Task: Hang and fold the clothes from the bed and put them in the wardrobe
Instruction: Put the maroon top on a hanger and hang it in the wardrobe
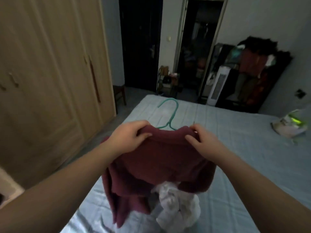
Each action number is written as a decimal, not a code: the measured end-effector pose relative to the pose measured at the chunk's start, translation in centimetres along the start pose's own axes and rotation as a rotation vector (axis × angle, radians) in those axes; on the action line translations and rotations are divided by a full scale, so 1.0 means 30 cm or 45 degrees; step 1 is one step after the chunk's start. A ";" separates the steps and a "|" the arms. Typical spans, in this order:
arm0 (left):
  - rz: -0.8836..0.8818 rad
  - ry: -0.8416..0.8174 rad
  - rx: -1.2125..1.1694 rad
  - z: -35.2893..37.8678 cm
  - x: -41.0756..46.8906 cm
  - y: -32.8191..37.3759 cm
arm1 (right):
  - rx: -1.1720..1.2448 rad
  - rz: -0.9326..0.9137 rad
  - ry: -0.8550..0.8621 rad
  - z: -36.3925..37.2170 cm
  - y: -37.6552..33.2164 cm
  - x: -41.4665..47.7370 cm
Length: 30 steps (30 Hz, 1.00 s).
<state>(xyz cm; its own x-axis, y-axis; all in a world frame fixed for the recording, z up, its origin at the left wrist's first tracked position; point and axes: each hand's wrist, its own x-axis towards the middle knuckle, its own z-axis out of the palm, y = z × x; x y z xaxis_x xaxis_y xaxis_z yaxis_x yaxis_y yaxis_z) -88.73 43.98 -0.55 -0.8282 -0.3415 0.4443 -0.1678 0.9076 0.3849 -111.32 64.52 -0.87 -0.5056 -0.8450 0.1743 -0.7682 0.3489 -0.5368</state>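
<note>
At the centre of the frame, the left hand (129, 137) has its fingers curled over one shoulder of a maroon sweater (159, 163). The right hand (202, 142) pinches the other shoulder beside the collar. A teal hanger (170, 113) seems to sit inside the neck, with its hook rising past the collar. The sweater hangs above the light-blue bed (235, 148), its lower part against a crumpled white garment (176, 206) at lower centre. This piece looks nearly hung. It has yet to go into the wooden wardrobe (50, 73) at left, whose doors are closed, and the white garment waits untouched. A plastic bag (291, 125) lies on the bed at the right edge.
</note>
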 end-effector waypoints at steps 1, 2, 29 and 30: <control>-0.014 0.015 -0.012 -0.049 0.049 0.016 | -0.047 -0.047 0.073 -0.054 -0.033 0.028; -0.030 0.026 -0.027 -0.095 0.097 0.035 | -0.089 -0.087 0.146 -0.107 -0.064 0.052; 0.227 0.233 0.120 -0.592 0.715 0.474 | -0.379 -0.279 0.588 -0.934 -0.241 0.140; 0.209 0.269 0.148 -0.588 0.716 0.476 | -0.365 -0.246 0.507 -0.949 -0.212 0.130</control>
<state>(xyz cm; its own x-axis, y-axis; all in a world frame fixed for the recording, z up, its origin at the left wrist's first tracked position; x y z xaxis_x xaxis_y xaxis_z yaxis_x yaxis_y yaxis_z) -99.49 45.28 28.76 -0.7217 -0.2198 0.6563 -0.1105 0.9727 0.2042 -119.57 70.55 26.72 -0.4112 -0.7049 0.5780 -0.9107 0.3460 -0.2258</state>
